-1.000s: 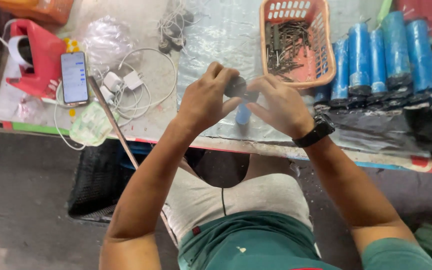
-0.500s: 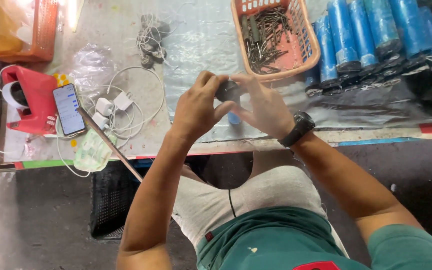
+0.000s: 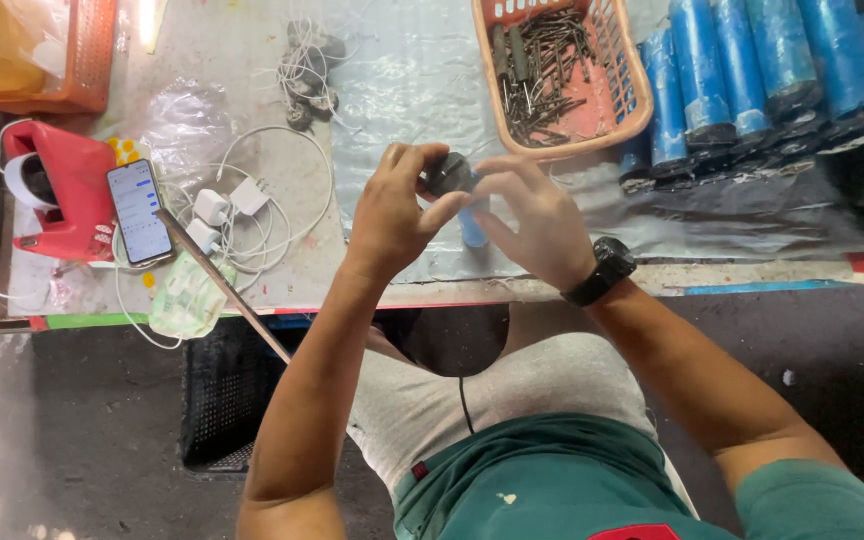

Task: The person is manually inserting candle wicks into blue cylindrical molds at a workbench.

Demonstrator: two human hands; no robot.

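Dark round part [image 3: 449, 172], small and hard to identify, is gripped between both hands above the near edge of the tabletop [image 3: 392, 80]. The left hand [image 3: 397, 215] is closed around its left side, thumb pressed against it; the right hand [image 3: 537, 225] is closed on it from the right, with fingers curled over the top. Most of the part is hidden by the fingers, so its shape cannot be made out fully. Just beneath the hands a blue cylinder [image 3: 472, 228] is partly seen (only a short stretch shows between the palms), and whether it is joined to the dark part cannot be told. A black wristwatch [image 3: 600, 270] is worn on the right wrist.

Far of the hands, an orange basket [image 3: 624, 118] of dark metal pieces is set on the tabletop, its far rim cut off by the frame. To the right, a row of blue rolls [image 3: 742, 70] is laid, also cut off at the top. To the left, a phone [image 3: 139, 210] is leaned on a red holder [image 3: 67, 190], beside white chargers [image 3: 227, 205] with tangled cables. A thin stick [image 3: 222, 285] is laid slanting over the near tabletop edge.
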